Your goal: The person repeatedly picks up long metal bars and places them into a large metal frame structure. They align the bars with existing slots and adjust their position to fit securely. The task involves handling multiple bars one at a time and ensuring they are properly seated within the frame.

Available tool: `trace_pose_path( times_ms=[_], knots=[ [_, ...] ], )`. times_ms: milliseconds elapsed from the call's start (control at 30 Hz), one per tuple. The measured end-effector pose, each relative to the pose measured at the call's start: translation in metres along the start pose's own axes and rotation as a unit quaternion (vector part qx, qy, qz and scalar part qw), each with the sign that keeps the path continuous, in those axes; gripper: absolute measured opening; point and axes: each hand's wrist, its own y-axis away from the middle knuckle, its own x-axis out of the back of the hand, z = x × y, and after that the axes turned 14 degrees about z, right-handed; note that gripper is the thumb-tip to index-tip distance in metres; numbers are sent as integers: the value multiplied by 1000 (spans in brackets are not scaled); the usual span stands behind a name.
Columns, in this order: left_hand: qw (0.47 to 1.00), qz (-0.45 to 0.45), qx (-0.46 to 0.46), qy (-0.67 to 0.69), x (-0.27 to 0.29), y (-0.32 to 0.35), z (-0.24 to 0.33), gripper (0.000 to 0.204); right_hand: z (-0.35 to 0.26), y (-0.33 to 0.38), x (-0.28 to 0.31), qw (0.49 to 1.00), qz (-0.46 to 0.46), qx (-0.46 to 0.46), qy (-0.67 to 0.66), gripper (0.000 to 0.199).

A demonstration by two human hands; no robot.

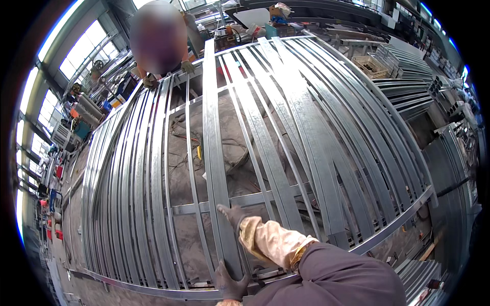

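Note:
A long, wide, flat-faced galvanised steel tube (211,127) runs from the near edge of a metal frame to its far edge. My left hand (232,284), in a dark glove, grips the tube's near end, with thumb and fingers on either side. Farther up the tube, my right hand (234,216), also gloved, holds its right edge. One digit reaches across the top face, and the other fingers are partly hidden. A light, stained sleeve guard (265,239) covers my right forearm. Narrower steel tubes (194,173) lie to the left, and wide ones (306,153) overlap at a slant to the right.
Across the frame stands another person (159,41), whose gloved hands (188,67) are at the tubes' far ends. A crossbar (189,208) spans beneath the tubes. Cables (178,135) lie on the floor below. At the far right are stacked steel lengths (403,61) and a crate (368,67).

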Motion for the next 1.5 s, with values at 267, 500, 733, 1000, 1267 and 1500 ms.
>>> trace_pose_path(
  times_ms=[267,500,733,1000,1267,1500],
  knots=[
    [976,-11,-101,194,-88,-149,153,95,-196,-161,104,873,156,348,303,48],
    [950,-104,28,292,-159,-192,170,83,-169,-11,160,960,48,276,16,51],
    [983,-134,-42,118,-246,-163,211,120,-74,270,412,953,247,174,-19,42],
    [950,-231,-37,208,-300,-169,180,98,-10,430,564,827,552,89,-50,33],
    [864,-328,134,358,-210,-112,223,70,29,433,590,872,471,71,115,38],
    [880,-247,75,399,-167,5,214,52,-92,360,720,875,448,119,142,36]
  ],
)
